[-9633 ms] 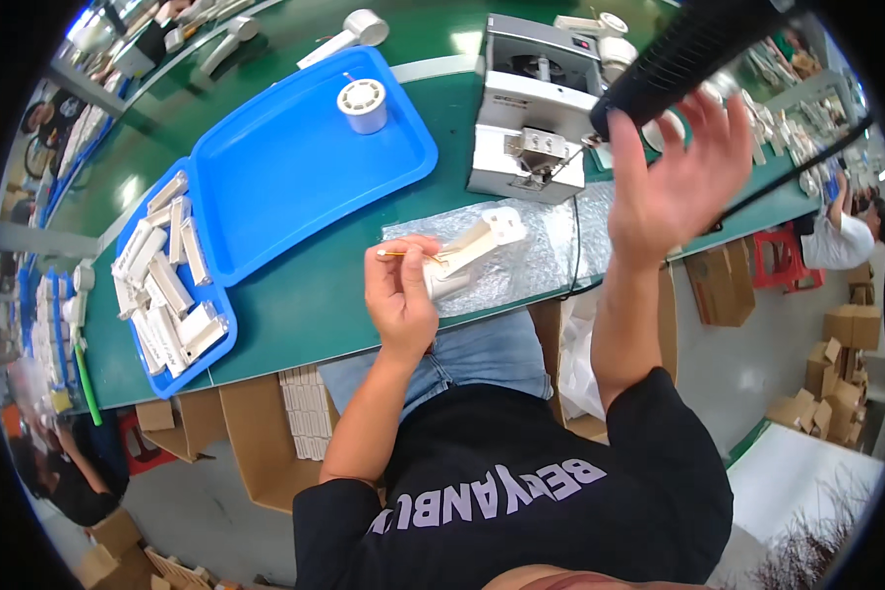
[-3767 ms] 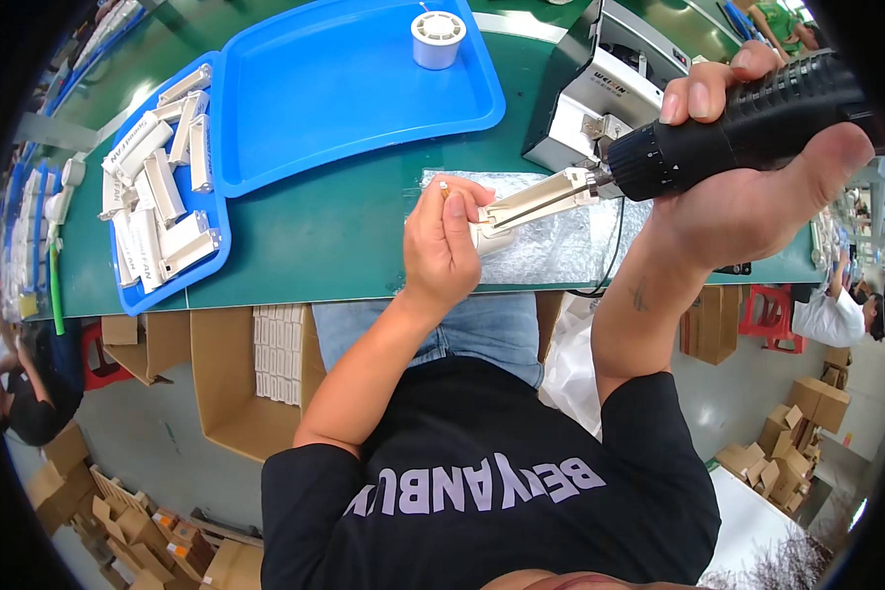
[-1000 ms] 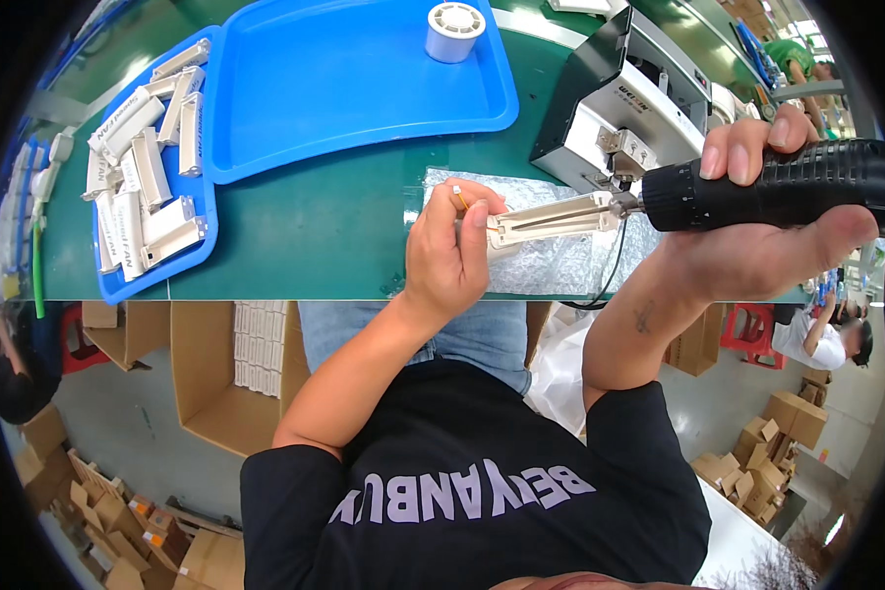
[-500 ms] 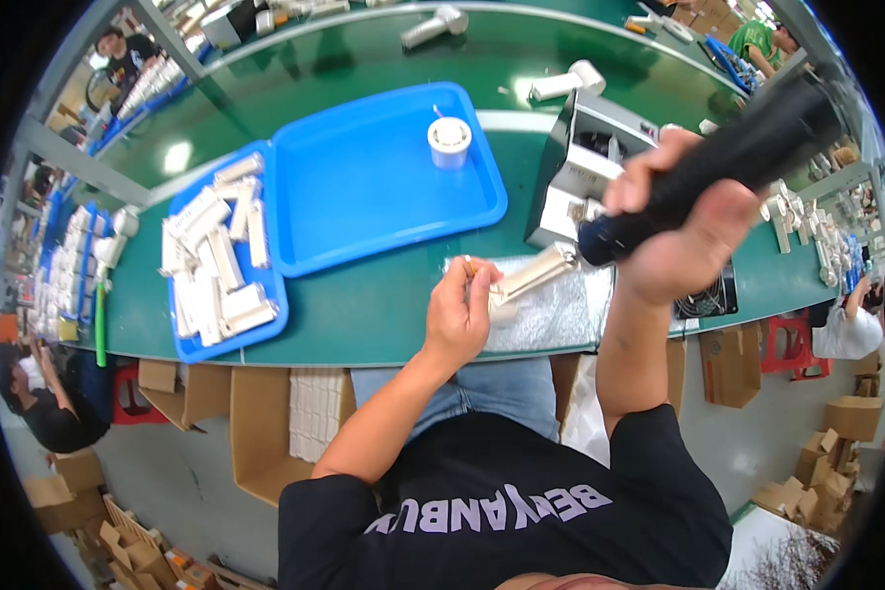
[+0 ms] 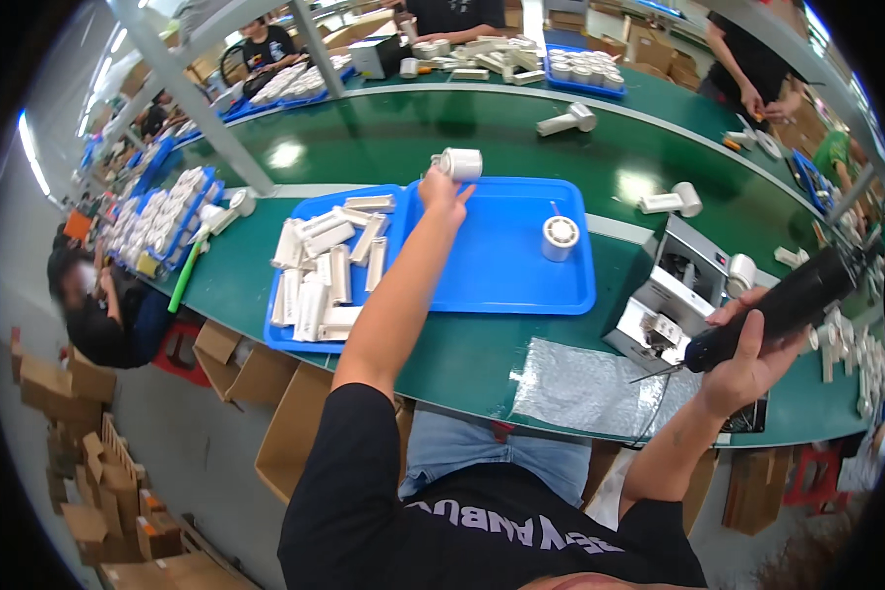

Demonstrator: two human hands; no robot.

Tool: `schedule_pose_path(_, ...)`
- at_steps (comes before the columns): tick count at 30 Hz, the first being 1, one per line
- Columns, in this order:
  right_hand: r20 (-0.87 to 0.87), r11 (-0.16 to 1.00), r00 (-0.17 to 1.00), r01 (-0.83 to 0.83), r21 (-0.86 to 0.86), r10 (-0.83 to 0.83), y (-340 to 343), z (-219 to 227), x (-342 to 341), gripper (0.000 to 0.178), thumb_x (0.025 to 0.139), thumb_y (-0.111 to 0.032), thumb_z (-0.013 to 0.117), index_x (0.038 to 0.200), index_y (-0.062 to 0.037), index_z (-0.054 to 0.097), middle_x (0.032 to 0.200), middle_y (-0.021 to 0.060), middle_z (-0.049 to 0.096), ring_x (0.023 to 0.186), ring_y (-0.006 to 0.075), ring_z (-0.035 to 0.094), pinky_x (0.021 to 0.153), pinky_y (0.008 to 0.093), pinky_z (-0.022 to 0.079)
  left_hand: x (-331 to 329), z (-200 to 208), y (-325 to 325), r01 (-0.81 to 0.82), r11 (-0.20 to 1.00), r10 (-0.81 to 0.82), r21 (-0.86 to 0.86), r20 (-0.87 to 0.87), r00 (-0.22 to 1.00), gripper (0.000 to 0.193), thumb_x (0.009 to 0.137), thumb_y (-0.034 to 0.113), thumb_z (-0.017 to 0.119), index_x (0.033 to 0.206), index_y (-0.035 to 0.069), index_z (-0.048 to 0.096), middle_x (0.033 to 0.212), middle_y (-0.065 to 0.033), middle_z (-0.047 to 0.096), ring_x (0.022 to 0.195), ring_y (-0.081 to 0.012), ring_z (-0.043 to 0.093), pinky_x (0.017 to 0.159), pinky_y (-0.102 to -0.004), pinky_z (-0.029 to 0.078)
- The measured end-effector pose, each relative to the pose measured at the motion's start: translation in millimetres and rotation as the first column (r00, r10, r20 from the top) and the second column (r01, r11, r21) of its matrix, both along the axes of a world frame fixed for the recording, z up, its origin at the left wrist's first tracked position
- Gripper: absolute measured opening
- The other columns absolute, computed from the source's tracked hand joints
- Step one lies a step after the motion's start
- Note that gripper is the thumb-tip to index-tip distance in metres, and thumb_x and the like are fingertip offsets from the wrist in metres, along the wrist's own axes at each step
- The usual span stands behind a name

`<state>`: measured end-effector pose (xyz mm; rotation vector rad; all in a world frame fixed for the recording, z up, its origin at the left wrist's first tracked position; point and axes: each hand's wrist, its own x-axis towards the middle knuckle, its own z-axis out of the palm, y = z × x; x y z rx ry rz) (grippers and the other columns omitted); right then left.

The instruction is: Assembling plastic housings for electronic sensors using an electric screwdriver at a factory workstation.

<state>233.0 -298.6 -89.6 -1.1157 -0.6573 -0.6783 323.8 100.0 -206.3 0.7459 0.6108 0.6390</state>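
Left hand (image 5: 441, 189) grip closed on white cylindrical part (image 5: 460, 163); right hand (image 5: 747, 359) grips black screwdriver (image 5: 782, 307).

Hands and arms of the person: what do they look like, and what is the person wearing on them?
Both hands are bare, no gloves: the left hand and the right hand. The forearms are bare too. A black short-sleeved T-shirt covers only the upper arms. No watch or rings show.
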Motion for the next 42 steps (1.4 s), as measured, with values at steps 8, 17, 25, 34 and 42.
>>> schedule_pose_path(8,-0.017,0.929,0.929,0.369,-0.012,-0.369,-9,-20,4,0.054,0.087,0.006,0.060,0.134,0.0070,0.034,0.115,0.0225,0.057,0.096,0.0269,0.062,0.091,0.0361,0.051,-143,32,5,0.518,-0.032,0.584,0.855,-0.404,0.704,0.018,0.089,0.027,0.064,0.095,0.009,0.065,0.095,-0.0132,0.071,0.090,-0.0324,0.068,0.079,-0.0432,0.053)
schedule_pose_path(17,0.236,0.897,0.946,0.293,-0.331,-0.222,32,-62,-52,0.038,0.070,0.010,0.057,0.107,0.0039,0.057,0.103,0.0183,0.061,0.094,0.0315,0.060,0.086,0.0419,0.048,-202,-1,42,0.695,0.135,0.610,0.706,-0.612,0.503,0.032,0.082,0.022,0.066,0.114,0.017,0.065,0.097,-0.0104,0.073,0.092,-0.0327,0.069,0.081,-0.0459,0.054)
schedule_pose_path(25,0.084,0.795,0.994,-0.007,-0.607,0.073,62,-110,-76,0.050,0.071,0.005,0.071,0.117,-0.0139,0.069,0.114,0.0120,0.061,0.088,0.0233,0.063,0.075,0.0321,0.055,-208,56,-106,0.647,0.437,-0.578,0.625,-0.357,0.734,0.045,0.086,-0.008,0.066,0.122,0.005,0.043,0.087,-0.0043,0.066,0.071,-0.0079,0.061,0.060,-0.0201,0.046)
schedule_pose_path(34,0.116,0.780,0.993,0.079,-0.621,-0.009,18,-147,-67,0.042,0.070,-0.005,0.080,0.110,-0.0070,0.068,0.106,0.0074,0.066,0.086,0.0217,0.068,0.071,0.0316,0.057,-102,26,-130,0.633,0.061,-0.323,0.772,-0.585,0.744,0.036,0.093,0.023,0.065,0.120,0.003,0.052,0.098,-0.0124,0.068,0.086,-0.0189,0.066,0.071,-0.0313,0.052)
schedule_pose_path(42,-0.299,0.700,0.953,-0.246,-0.670,0.049,17,-169,-68,0.033,0.084,-0.014,0.074,0.112,-0.0025,0.060,0.095,0.0094,0.064,0.075,0.0199,0.066,0.066,0.0303,0.055,-10,8,-142,0.654,-0.399,0.212,0.642,-0.629,0.748,0.063,0.081,0.049,0.071,0.129,0.010,0.055,0.122,-0.0168,0.061,0.108,-0.0366,0.062,0.086,-0.0468,0.051)
